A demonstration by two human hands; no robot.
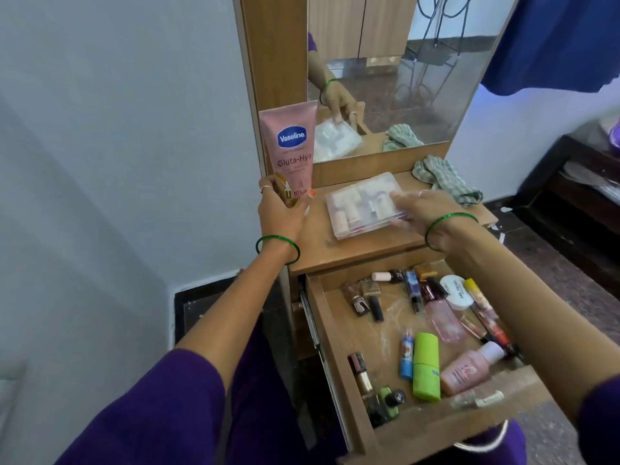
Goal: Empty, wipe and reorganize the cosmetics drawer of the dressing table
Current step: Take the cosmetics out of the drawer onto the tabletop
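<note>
My left hand [280,209] grips a pink Vaseline lotion tube [292,146] upright above the left edge of the dressing table top [318,250]. My right hand [426,209] holds the right end of a clear plastic box [362,204] of small cosmetics that lies flat on the top. Below, the wooden drawer [339,340] stands pulled out. It holds several cosmetics: nail polish bottles [364,295], a green bottle [426,370], a pink lotion bottle [469,369], a white round jar [456,292]. White powder smears the drawer floor.
A striped green cloth [443,179] lies crumpled at the back right of the top, under the mirror [402,78]. A pale wall is to the left, dark low furniture [583,182] to the right, and blue fabric [563,41] hangs at the upper right.
</note>
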